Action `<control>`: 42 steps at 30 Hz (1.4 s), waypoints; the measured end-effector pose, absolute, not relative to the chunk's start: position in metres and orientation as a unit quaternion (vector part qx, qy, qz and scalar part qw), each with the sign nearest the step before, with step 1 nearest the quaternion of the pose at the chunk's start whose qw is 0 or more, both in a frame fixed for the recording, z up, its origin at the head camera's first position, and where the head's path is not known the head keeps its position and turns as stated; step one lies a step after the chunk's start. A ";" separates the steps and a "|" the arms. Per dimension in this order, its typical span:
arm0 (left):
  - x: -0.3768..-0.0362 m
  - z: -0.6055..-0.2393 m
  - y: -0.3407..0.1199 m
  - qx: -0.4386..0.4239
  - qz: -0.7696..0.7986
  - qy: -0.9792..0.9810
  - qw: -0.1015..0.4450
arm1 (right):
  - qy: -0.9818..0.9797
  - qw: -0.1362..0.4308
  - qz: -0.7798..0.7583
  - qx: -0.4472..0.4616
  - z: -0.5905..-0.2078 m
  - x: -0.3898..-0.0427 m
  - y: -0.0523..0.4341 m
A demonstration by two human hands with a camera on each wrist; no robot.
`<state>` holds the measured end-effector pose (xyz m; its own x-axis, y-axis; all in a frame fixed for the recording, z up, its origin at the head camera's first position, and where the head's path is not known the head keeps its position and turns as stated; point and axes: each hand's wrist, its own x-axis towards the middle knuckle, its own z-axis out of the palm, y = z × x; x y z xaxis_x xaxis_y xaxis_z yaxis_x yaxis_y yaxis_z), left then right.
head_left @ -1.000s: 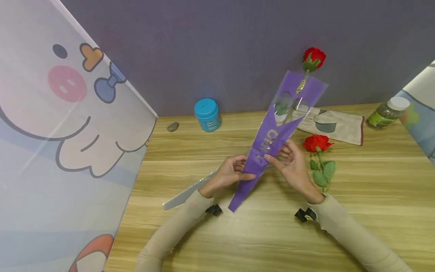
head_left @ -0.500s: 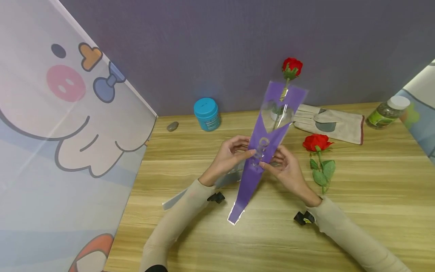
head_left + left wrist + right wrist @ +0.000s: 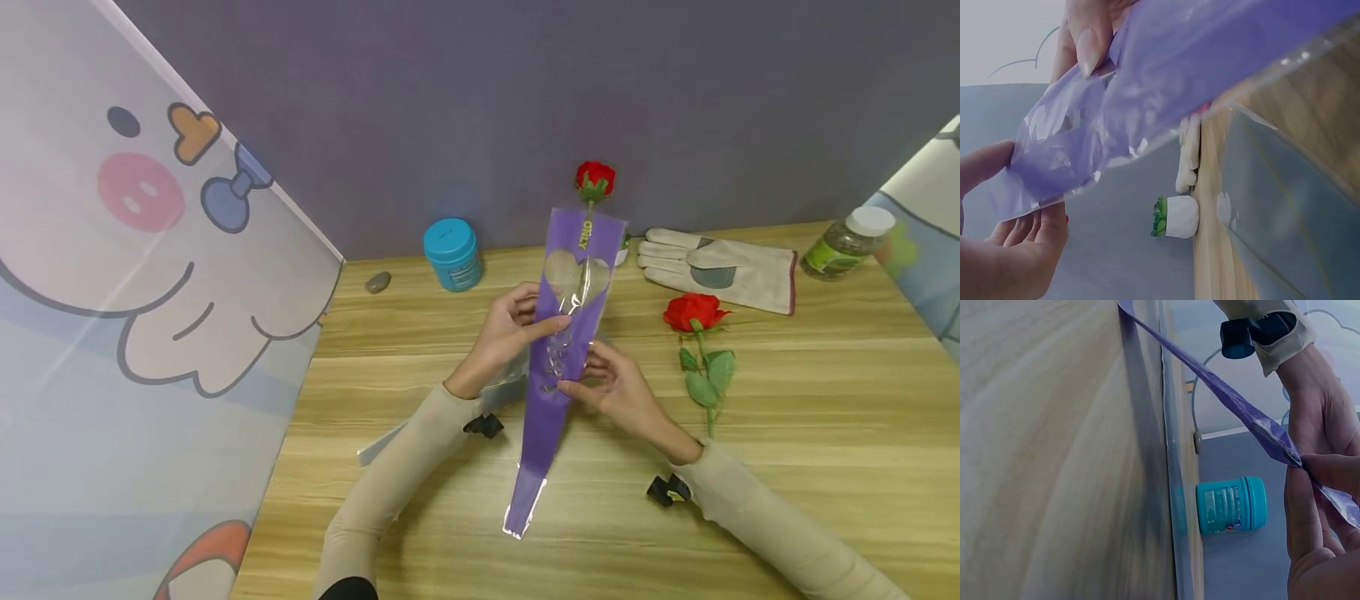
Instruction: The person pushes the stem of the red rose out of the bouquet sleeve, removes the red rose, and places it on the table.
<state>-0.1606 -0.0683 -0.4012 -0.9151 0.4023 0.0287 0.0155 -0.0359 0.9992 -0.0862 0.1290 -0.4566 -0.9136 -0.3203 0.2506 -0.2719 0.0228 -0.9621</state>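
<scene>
A purple flower sleeve (image 3: 546, 425) with a clear heart-shaped window and a clear bottom end stands nearly upright over the table. One red rose (image 3: 596, 179) is inside it, the bloom rising above the sleeve's top edge. My left hand (image 3: 498, 337) pinches the sleeve's left side just under the window, thumb in front and fingers behind. Lower on the right side, my right hand (image 3: 618, 392) pinches it likewise; the right wrist view shows thumb and finger meeting on the film. Behind the hands lies a flat grey sleeve (image 3: 1285, 200), partly hidden. Another red rose (image 3: 696, 312) lies on the table to the right.
Along the back of the wooden table (image 3: 825, 433) are a grey stone (image 3: 378, 282), a blue lidded tub (image 3: 453, 255), a small potted succulent (image 3: 1179, 216), a white work glove (image 3: 731, 271) and a white-capped jar (image 3: 847, 242). A grey wall rises behind them.
The sleeve and rose have shifted left and down and turned more upright. My left hand has slid up along the sleeve; my right hand has moved slightly down and left, still holding it.
</scene>
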 end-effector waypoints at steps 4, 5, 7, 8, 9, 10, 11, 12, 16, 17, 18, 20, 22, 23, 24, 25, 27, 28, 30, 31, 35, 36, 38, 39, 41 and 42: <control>-0.159 -0.404 -0.069 0.151 0.691 0.693 0.136 | 0.717 0.042 -0.659 -0.225 -0.460 -0.085 0.127; -0.158 -0.404 -0.070 0.148 0.688 0.698 0.136 | 0.717 0.048 -0.656 -0.229 -0.460 -0.085 0.127; -0.157 -0.405 -0.071 0.143 0.681 0.706 0.132 | 0.718 0.061 -0.654 -0.230 -0.460 -0.084 0.126; -0.156 -0.405 -0.071 0.140 0.680 0.707 0.131 | 0.718 0.064 -0.654 -0.230 -0.461 -0.083 0.126; -0.156 -0.405 -0.071 0.138 0.681 0.708 0.129 | 0.719 0.068 -0.653 -0.228 -0.460 -0.083 0.126; -0.156 -0.405 -0.072 0.136 0.681 0.709 0.127 | 0.721 0.072 -0.652 -0.223 -0.460 -0.083 0.126; -0.155 -0.405 -0.072 0.136 0.682 0.708 0.125 | 0.723 0.075 -0.650 -0.220 -0.460 -0.082 0.126; -0.155 -0.405 -0.072 0.136 0.684 0.706 0.125 | 0.727 0.076 -0.647 -0.216 -0.460 -0.082 0.126; -0.155 -0.405 -0.074 0.140 0.690 0.698 0.128 | 0.747 0.069 -0.631 -0.198 -0.459 -0.085 0.131; -0.154 -0.405 -0.075 0.141 0.691 0.696 0.132 | 0.751 0.064 -0.628 -0.194 -0.457 -0.086 0.133; -0.154 -0.405 -0.076 0.141 0.690 0.697 0.136 | 0.754 0.057 -0.627 -0.189 -0.456 -0.088 0.136; -0.154 -0.405 -0.077 0.140 0.688 0.698 0.144 | 0.747 0.051 -0.638 -0.180 -0.451 -0.094 0.144; -0.153 -0.404 -0.078 0.137 0.683 0.701 0.152 | 0.732 0.046 -0.659 -0.170 -0.444 -0.102 0.153; -0.152 -0.404 -0.079 0.137 0.682 0.702 0.155 | 0.718 0.043 -0.675 -0.165 -0.440 -0.106 0.158; -0.152 -0.404 -0.079 0.137 0.681 0.702 0.157 | 0.705 0.040 -0.690 -0.157 -0.435 -0.111 0.162; -0.152 -0.405 -0.079 0.138 0.680 0.702 0.160 | 0.691 0.038 -0.706 -0.150 -0.430 -0.115 0.167; -0.151 -0.405 -0.079 0.143 0.678 0.703 0.163 | 0.668 0.024 -0.732 -0.131 -0.419 -0.125 0.175; -0.151 -0.406 -0.079 0.146 0.676 0.703 0.165 | 0.658 0.017 -0.743 -0.121 -0.414 -0.130 0.178; -0.150 -0.407 -0.078 0.152 0.675 0.702 0.171 | 0.640 0.006 -0.762 -0.101 -0.404 -0.139 0.183; -0.149 -0.408 -0.077 0.154 0.674 0.701 0.174 | 0.631 0.004 -0.771 -0.092 -0.400 -0.143 0.184; -0.147 -0.411 -0.074 0.161 0.671 0.699 0.188 | 0.603 0.014 -0.796 -0.061 -0.388 -0.158 0.188; -0.146 -0.412 -0.073 0.164 0.671 0.698 0.189 | 0.601 0.020 -0.798 -0.052 -0.386 -0.160 0.188; -0.145 -0.414 -0.071 0.171 0.669 0.697 0.192 | 0.585 0.037 -0.809 -0.037 -0.384 -0.165 0.187; -0.144 -0.415 -0.070 0.176 0.669 0.696 0.193 | 0.575 0.044 -0.816 -0.029 -0.384 -0.166 0.186; -0.143 -0.417 -0.068 0.184 0.669 0.693 0.196 | 0.558 0.057 -0.828 -0.015 -0.383 -0.169 0.185; -0.143 -0.417 -0.067 0.187 0.671 0.690 0.198 | 0.549 0.061 -0.834 -0.010 -0.383 -0.170 0.184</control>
<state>-0.1425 -0.0675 -0.4174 -0.8518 0.5234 -0.0230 -0.0086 0.0298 0.9995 -0.1703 0.1840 -0.3834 -0.9923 -0.1134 -0.0500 0.0908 -0.3906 -0.9161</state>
